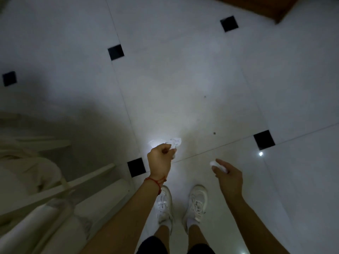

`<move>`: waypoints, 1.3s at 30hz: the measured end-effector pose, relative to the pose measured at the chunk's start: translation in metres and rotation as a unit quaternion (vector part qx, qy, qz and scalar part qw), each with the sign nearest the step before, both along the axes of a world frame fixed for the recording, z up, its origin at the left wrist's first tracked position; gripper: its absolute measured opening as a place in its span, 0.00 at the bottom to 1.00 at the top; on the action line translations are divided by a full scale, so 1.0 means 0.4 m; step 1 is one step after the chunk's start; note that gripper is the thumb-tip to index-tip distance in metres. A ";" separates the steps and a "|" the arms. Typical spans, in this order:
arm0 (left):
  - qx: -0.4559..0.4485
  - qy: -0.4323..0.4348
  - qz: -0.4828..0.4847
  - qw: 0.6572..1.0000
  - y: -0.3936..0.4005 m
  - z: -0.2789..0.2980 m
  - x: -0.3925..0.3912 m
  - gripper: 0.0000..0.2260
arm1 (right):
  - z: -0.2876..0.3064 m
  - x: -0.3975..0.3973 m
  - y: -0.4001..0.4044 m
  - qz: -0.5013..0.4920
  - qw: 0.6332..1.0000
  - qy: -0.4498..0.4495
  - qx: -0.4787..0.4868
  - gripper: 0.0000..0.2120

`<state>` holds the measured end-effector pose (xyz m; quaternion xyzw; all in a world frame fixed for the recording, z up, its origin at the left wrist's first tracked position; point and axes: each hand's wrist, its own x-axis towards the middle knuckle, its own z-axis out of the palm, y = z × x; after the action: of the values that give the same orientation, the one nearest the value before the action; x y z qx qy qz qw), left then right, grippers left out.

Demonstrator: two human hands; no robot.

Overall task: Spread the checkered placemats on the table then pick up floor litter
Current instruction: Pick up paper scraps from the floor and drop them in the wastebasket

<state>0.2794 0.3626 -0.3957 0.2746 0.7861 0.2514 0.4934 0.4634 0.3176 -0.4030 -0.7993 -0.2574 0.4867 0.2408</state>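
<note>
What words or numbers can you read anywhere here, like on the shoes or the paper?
None can be read.
White shoes: no letters or logo show.
Crumpled paper in the left hand: plain white.
Paper wad in the right hand: plain white.
Floor tiles: no writing.

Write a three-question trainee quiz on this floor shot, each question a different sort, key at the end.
1. True or false: the left hand grips a crumpled white tissue.
2. Multiple choice: what does the right hand hold? A) a small white wad at its fingertips B) a black tile C) nothing
3. Fill in: a red ___ circles the left wrist.

Key: 1 true; 2 A; 3 string
</note>
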 end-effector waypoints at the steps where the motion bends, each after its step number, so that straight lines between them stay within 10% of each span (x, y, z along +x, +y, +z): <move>1: 0.015 0.000 -0.004 1.000 -0.001 0.064 -0.004 0.06 | 0.057 0.003 0.003 -0.003 1.000 0.001 0.010 0.15; 6: 0.087 0.016 -0.011 0.996 -0.038 0.314 -0.047 0.19 | 0.317 0.013 0.028 -0.017 0.998 0.020 0.062 0.15; 22: 0.111 0.123 0.149 0.975 -0.428 0.706 0.001 0.13 | 0.674 0.027 -0.032 0.208 0.965 0.126 0.101 0.12; 32: 0.064 0.135 0.405 0.902 -0.847 0.739 0.098 0.16 | 0.744 -0.054 -0.144 0.487 0.863 0.092 0.096 0.13; 39: 0.058 0.158 0.593 0.787 -1.219 0.766 0.199 0.09 | 0.785 -0.213 -0.438 0.663 0.737 0.113 0.061 0.04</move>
<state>0.3591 -0.1251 -0.0894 -0.1819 0.8451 0.4929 0.0989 0.3781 0.1423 -0.0888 -0.3490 -0.7223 0.5932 -0.0674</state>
